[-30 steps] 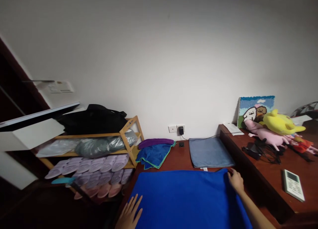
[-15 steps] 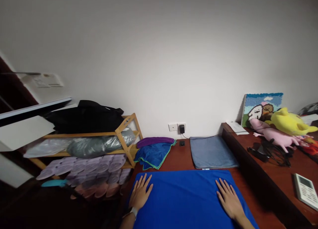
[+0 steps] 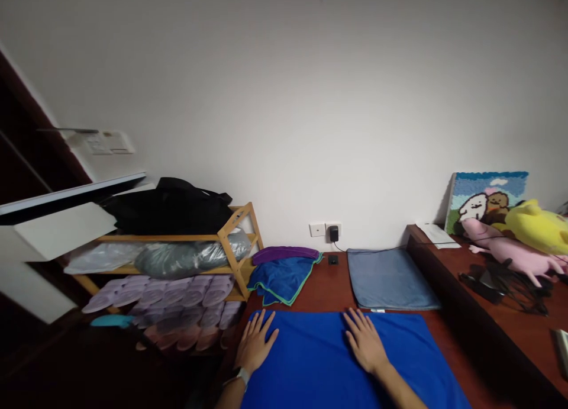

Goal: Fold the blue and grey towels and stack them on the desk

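Note:
A bright blue cloth (image 3: 315, 361) lies spread on the reddish-brown wooden table (image 3: 331, 287), its near part running out of view. On its far left corner rests my left hand (image 3: 256, 345), palm down, fingers spread; a watch circles that wrist. My right hand (image 3: 366, 343) lies flat near the middle of the far edge, fingers apart. Neither hand grips anything. Beyond the cloth are a folded grey-blue cloth (image 3: 390, 279) and, to the left, a crumpled blue cloth with green edging (image 3: 284, 277) beside a purple cloth (image 3: 284, 254).
Left of the table stands a wooden rack (image 3: 228, 243) with a black bag (image 3: 171, 208) on top and slippers (image 3: 177, 290) below. A plugged-in adapter (image 3: 333, 234) sits on the wall. A raised ledge at right bears plush toys (image 3: 508, 246), a dog picture (image 3: 488, 202) and cables.
My right hand has slid left across the cloth from near its far right corner to the middle. My left hand stays at the left corner. The view has turned slightly left.

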Demonstrator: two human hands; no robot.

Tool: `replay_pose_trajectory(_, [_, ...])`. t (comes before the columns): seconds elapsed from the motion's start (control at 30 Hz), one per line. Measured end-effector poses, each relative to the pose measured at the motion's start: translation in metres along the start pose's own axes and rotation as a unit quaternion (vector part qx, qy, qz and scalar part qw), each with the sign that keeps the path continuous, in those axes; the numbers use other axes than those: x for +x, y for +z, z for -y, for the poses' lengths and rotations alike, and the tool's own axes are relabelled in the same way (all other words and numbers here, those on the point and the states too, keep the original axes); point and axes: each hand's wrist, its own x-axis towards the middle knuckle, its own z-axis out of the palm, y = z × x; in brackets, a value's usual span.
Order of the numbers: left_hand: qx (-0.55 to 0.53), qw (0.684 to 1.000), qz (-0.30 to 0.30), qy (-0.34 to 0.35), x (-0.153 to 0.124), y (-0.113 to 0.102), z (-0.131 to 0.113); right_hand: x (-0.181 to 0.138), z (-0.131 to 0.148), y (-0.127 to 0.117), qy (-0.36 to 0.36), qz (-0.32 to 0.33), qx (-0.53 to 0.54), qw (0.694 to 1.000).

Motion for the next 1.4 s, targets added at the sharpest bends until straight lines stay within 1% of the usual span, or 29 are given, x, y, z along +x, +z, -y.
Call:
replay_pose_trajectory(0.1, [0.002,1.0,-0.01,-0.003,-0.001,0.005,0.001,0.034,0.045,0.019,-0.037,0.029,0.016,0.999])
replay_pose_trajectory(0.2, [0.001,1.0,-0.016,0.001,-0.011,0.009,0.006,0.049,0.068,0.037,-0.053,0.052,0.017,0.997])
replay_pose_trajectory(0.33, [0.001,1.0,-0.008,0.007,-0.023,0.005,0.01,0.051,0.072,0.044,-0.029,0.054,-0.004,0.998])
replay_pose_trajectory(0.43, [-0.004,1.0,-0.008,0.0,-0.024,0.001,0.008,0.052,0.077,0.045,-0.008,0.056,-0.015,0.998])
replay_pose_trajectory(0.53, [-0.012,1.0,-0.022,0.01,-0.019,0.001,0.004,0.057,0.092,0.054,-0.041,0.042,0.002,0.998])
replay_pose_trajectory(0.6, [-0.018,0.999,-0.026,0.017,-0.015,0.003,0.003,0.06,0.101,0.062,-0.071,0.045,0.02,0.996])
replay_pose_trajectory(0.67, [-0.02,0.999,-0.021,0.013,-0.013,0.005,0.002,0.06,0.102,0.065,-0.076,0.054,0.024,0.995])
replay_pose_trajectory(0.73, [-0.018,1.0,-0.015,0.006,-0.012,0.006,0.002,0.054,0.088,0.061,-0.057,0.051,0.011,0.997])
replay_pose_trajectory(0.8, [-0.014,1.0,-0.013,0.003,-0.011,0.005,0.002,0.041,0.057,0.051,-0.023,0.035,-0.009,0.999])
replay_pose_trajectory(0.9, [-0.014,1.0,-0.014,-0.003,-0.01,0.005,0.002,0.01,-0.013,0.032,0.048,0.005,-0.045,0.998])
replay_pose_trajectory(1.0, [-0.021,1.0,-0.018,-0.011,-0.009,0.007,0.002,-0.021,-0.086,0.016,0.131,-0.016,-0.086,0.987])
replay_pose_trajectory(1.07, [-0.025,0.999,-0.021,-0.016,-0.008,0.007,0.002,-0.033,-0.123,0.009,0.176,-0.024,-0.108,0.978])
replay_pose_trajectory(1.1, [-0.026,0.999,-0.021,-0.021,-0.007,0.007,0.002,-0.036,-0.137,0.007,0.193,-0.027,-0.116,0.974])
replay_pose_trajectory(1.17, [-0.027,0.999,-0.016,-0.031,-0.005,0.007,0.0,-0.038,-0.154,0.006,0.216,-0.036,-0.131,0.967])
replay_pose_trajectory(1.23, [-0.025,0.999,-0.01,-0.044,-0.002,0.006,-0.002,-0.036,-0.163,0.007,0.23,-0.048,-0.143,0.961])
replay_pose_trajectory(1.4, [-0.018,0.998,-0.005,-0.057,0.002,0.004,0.003,-0.031,-0.168,0.009,0.259,-0.058,-0.145,0.953])
